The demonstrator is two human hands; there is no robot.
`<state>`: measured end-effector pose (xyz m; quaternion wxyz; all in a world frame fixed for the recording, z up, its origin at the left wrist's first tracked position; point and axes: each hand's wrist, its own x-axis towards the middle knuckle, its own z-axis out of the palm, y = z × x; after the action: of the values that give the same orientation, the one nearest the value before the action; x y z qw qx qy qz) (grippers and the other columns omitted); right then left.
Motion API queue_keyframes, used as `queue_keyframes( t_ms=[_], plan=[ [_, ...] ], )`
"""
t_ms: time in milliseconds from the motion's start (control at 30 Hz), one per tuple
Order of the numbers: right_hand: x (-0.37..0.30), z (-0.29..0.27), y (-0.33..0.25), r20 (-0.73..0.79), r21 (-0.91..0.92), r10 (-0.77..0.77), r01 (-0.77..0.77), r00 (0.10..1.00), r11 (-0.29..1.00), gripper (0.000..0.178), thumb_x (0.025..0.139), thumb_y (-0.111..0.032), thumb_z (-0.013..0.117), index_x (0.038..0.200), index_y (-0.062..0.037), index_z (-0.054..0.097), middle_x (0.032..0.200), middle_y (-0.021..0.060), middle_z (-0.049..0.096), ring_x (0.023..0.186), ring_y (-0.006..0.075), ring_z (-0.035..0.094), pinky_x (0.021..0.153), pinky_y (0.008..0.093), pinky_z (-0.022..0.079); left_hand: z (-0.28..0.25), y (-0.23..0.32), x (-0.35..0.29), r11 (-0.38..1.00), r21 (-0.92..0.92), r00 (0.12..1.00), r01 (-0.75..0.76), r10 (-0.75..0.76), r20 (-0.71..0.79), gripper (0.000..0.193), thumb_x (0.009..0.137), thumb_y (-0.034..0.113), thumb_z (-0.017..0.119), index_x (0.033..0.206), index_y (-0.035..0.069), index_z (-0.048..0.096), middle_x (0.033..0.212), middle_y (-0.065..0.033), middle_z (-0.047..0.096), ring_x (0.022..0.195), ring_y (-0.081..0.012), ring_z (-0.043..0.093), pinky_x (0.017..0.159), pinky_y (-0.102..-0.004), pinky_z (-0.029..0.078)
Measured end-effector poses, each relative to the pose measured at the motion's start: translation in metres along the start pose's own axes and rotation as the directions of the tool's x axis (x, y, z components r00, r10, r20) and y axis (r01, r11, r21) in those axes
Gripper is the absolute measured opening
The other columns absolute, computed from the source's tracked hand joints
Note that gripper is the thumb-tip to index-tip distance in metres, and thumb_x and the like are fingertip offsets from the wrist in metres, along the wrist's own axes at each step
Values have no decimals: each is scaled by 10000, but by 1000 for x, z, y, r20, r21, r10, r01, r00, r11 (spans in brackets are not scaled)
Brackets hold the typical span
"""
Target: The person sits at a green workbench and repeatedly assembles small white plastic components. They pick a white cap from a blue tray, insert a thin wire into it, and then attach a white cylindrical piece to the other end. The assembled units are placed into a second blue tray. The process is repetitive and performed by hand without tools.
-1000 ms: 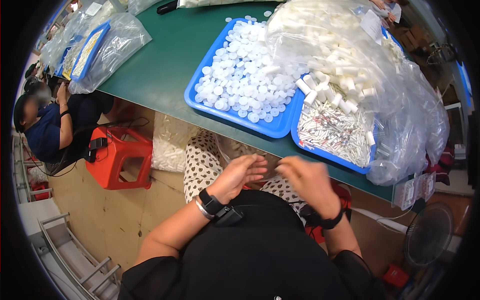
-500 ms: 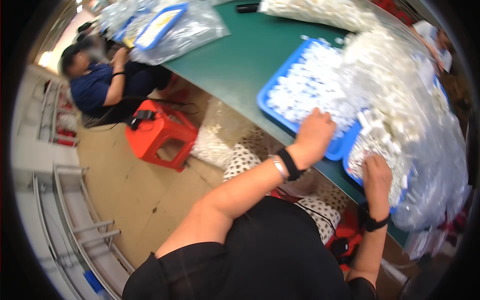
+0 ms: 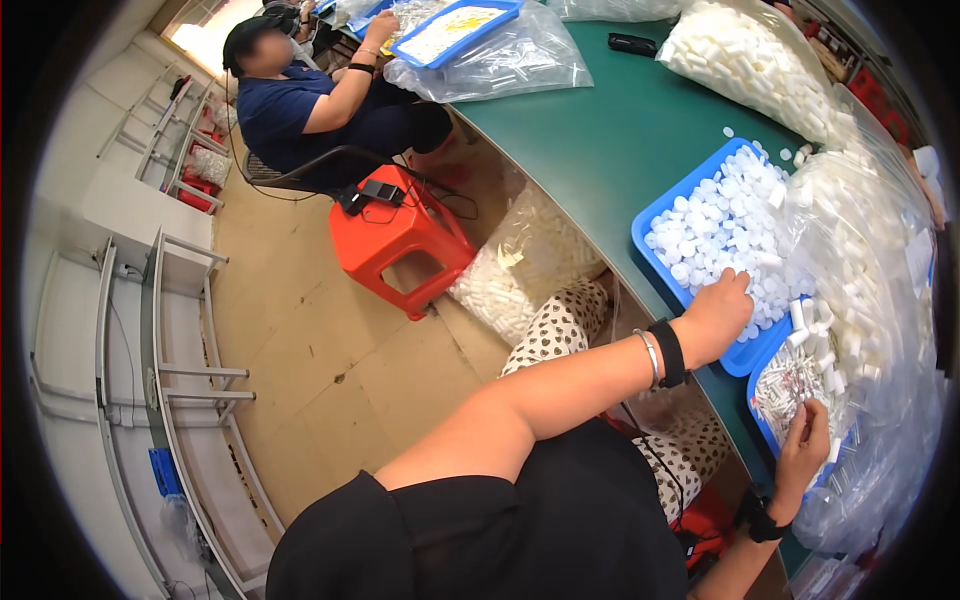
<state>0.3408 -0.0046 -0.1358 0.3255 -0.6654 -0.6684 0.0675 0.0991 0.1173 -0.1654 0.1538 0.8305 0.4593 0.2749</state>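
Note:
My left hand [image 3: 716, 318] is at the near edge of a blue tray [image 3: 650, 232] heaped with small white round caps [image 3: 705, 232]. Its fingers are bent together over the caps, and what they pinch is hidden. My right hand [image 3: 806, 440] is beside a second blue tray [image 3: 762, 412] that holds thin whitish, pin-like pieces [image 3: 782, 390]. Thumb and fingertips meet there, but anything between them is too small to name. Short white cylinders [image 3: 815, 318] lie at that tray's far side.
Large clear bags of white cylinders [image 3: 735, 60] cover the right of the green table [image 3: 570, 150]. A black object [image 3: 632, 43] lies at the back. To the left, a co-worker [image 3: 300, 105] sits behind a red stool [image 3: 395, 235]. A bag of white pieces [image 3: 510, 290] rests on the floor.
The whole view has swung, so the table and trays appear farther right. My left hand stays over the caps; my right hand stays by the pin-like pieces, its fingertips now visibly pinched.

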Motion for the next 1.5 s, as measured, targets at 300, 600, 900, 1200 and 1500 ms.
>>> queue_keyframes(
  t_ms=[300,600,900,1200,1500],
  plan=[
    [-11,3,-3,50,374,380,-370,924,851,161,1015,-132,520,1053,10,584,891,0,537,799,72,463,701,229,402,13,-13,2,988,19,983,-150,151,-103,129,670,-32,584,793,7,577,950,-165,545,934,-354,550,737,-406,532],
    [-13,9,-54,36,403,222,-218,974,889,79,905,-45,667,940,25,654,800,51,656,726,94,558,683,248,461,-8,22,-10,276,-874,909,399,-247,337,185,988,192,595,1055,21,612,891,-50,652,772,-129,634,704,-257,512],
    [-22,6,-65,92,372,143,-167,985,913,109,894,-88,709,899,7,656,699,23,613,595,76,503,530,237,396,1,43,-53,-602,-531,695,596,56,717,352,997,328,574,1159,15,588,944,-9,604,812,-68,570,734,-218,500],
    [-26,5,-63,173,373,114,-172,978,912,101,911,-72,679,880,17,643,674,34,586,556,79,471,501,249,371,11,45,-60,-742,-401,655,537,68,752,448,985,414,557,1154,1,584,886,8,573,749,-66,511,683,-213,478],
    [-26,9,-62,168,350,170,-220,971,910,118,928,-93,655,890,18,642,664,14,556,569,65,444,516,240,355,12,46,-61,-761,-382,654,524,72,753,421,986,384,570,1156,0,588,859,11,573,759,-71,529,694,-214,484]
  ],
)
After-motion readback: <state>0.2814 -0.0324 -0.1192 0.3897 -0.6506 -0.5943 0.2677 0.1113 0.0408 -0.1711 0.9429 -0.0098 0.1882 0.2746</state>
